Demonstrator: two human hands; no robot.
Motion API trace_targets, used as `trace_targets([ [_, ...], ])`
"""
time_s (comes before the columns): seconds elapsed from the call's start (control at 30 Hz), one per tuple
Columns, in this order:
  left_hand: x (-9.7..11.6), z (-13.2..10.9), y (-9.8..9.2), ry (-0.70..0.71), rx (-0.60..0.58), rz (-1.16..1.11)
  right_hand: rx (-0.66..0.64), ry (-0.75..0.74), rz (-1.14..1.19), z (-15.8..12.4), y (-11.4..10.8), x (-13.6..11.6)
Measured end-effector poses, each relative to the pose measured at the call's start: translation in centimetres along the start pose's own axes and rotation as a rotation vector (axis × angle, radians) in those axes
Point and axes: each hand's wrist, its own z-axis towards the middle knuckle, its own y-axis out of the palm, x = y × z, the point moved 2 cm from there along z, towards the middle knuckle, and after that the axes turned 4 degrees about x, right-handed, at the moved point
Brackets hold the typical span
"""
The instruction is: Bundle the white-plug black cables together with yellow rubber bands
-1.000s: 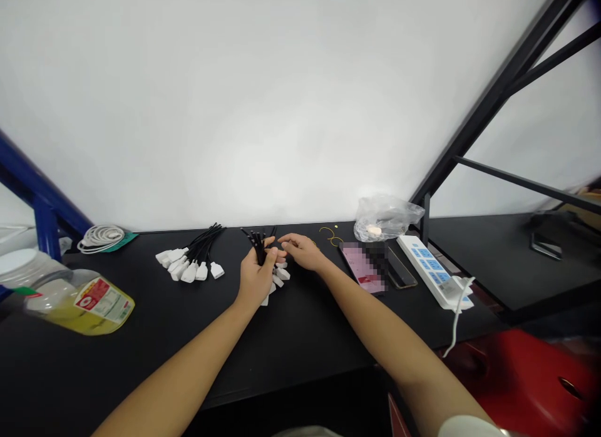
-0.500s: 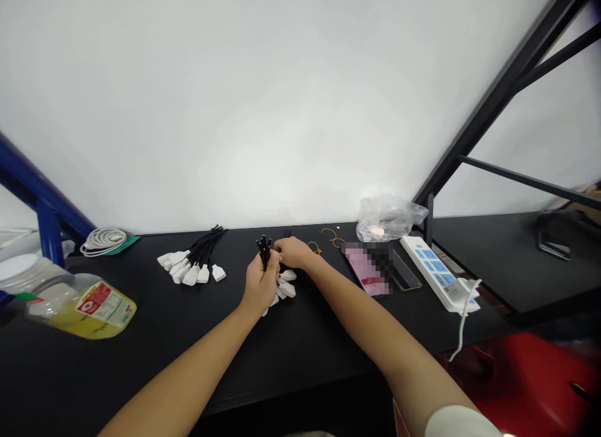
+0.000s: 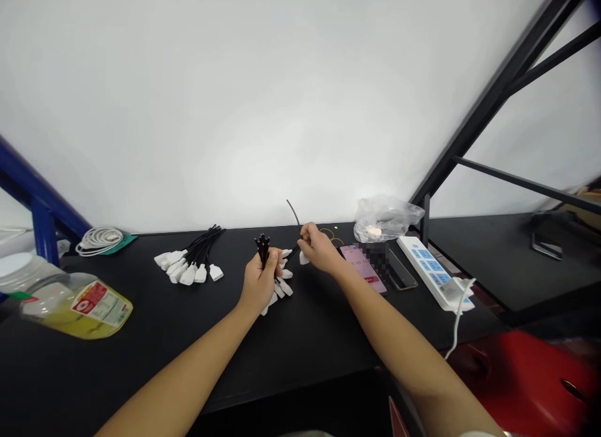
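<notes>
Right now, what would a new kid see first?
The left hand grips a bunch of black cables with white plugs in the middle of the black table, and the right hand holds one more cable. Another bundle lies to their left, and a bright red object sits at lower right.

White plugs (image 3: 284, 287), black cables (image 3: 262, 248), black tabletop (image 3: 141, 349).

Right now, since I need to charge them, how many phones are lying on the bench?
2. A phone with a lit pink screen lies right of the person's right hand; a dark, gold-edged phone lies just beyond its right edge. Others could be hidden.
</notes>
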Motion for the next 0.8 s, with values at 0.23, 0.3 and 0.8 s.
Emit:
trace_targets([
  [0.23,0.5,0.0,-0.2,0.058,-0.039,0.054,-0.132,-0.135,0.401,-3.5,2.2,-4.0],
  [0.3,0.6,0.0,-0.4,0.095,-0.049,0.099,-0.138,-0.121,0.463,-3.4,2.6,-3.9],
  [0.8,0.7,1.7,-1.4,0.057,-0.205,0.242,-0.473,-0.069,0.155,-3.2,2.4,-1.4],
])
